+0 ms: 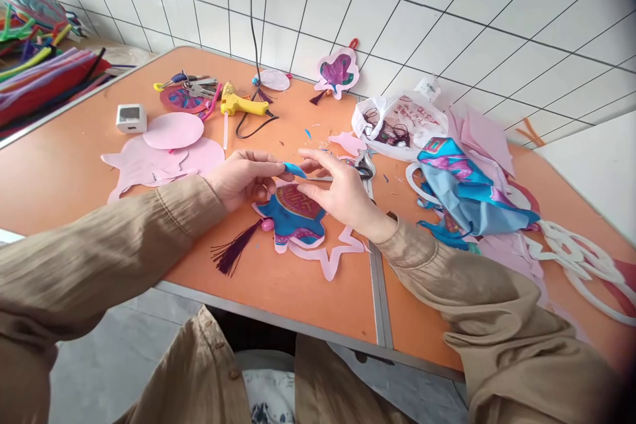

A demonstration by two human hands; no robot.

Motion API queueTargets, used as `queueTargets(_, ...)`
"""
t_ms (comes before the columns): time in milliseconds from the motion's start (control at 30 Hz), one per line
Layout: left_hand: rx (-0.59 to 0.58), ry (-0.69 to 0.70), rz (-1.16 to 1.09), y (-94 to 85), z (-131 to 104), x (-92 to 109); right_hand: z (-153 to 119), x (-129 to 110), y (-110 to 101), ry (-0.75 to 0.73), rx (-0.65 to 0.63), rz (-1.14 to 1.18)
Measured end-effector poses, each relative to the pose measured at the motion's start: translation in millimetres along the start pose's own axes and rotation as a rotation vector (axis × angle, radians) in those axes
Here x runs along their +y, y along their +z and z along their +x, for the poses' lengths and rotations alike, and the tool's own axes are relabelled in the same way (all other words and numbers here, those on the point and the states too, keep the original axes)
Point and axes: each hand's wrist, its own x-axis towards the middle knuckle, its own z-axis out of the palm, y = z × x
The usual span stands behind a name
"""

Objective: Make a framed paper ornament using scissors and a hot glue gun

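Note:
My left hand (246,177) pinches a small blue piece (295,170) between thumb and fingers, over the middle of the orange table. Just to its right is my right hand (338,189), with thumb and index finger apart at the piece's right end; whether they touch it cannot be made out. A thin blade-like strip shows between the right fingers, near black scissor handles (366,173). Below both hands lies a blue patterned fabric shape (298,220) on pink backing, with a pink bead and a dark purple tassel (234,246). A pink star-shaped outline (330,264) is beside it.
A yellow glue gun (243,104) and keys (199,87) lie at the back left, near pink cutouts (173,130) and a white cube (132,118). Blue fabric (460,192) and a plastic bag (397,120) occupy the right. A black cable (251,20) hangs behind.

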Motion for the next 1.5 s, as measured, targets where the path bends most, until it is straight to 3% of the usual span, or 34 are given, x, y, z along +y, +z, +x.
queueTargets(200,-0.014,0.003,0.051,0.3,-0.7,0.0,2.8,-3.4,-2.3,0.135,-0.027,0.144)
queueTargets(400,0.018,0.288,0.464,-1.6,-2.9,7.4,3.9,-9.6,-6.8,0.108,-0.076,0.099)
queueTargets(567,-0.056,0.225,0.565,4.4,-6.6,10.0,2.5,-12.7,-6.8,0.043,-0.1,0.049)
queueTargets(700,0.055,0.303,0.59,1.4,-3.2,7.6,1.7,-7.4,-5.9,-0.029,-0.058,-0.097)
queueTargets(800,0.17,0.364,0.634,-4.5,2.7,4.0,1.1,-1.9,-3.7,-0.055,-0.119,-0.267)
queueTargets(933,0.183,0.324,0.695,-6.9,5.3,1.9,0.3,1.4,-0.8,-0.074,-0.165,-0.387)
queueTargets(1500,0.131,0.285,0.853,-6.1,6.4,1.1,-1.0,5.1,0.8,-0.08,-0.193,-0.357)
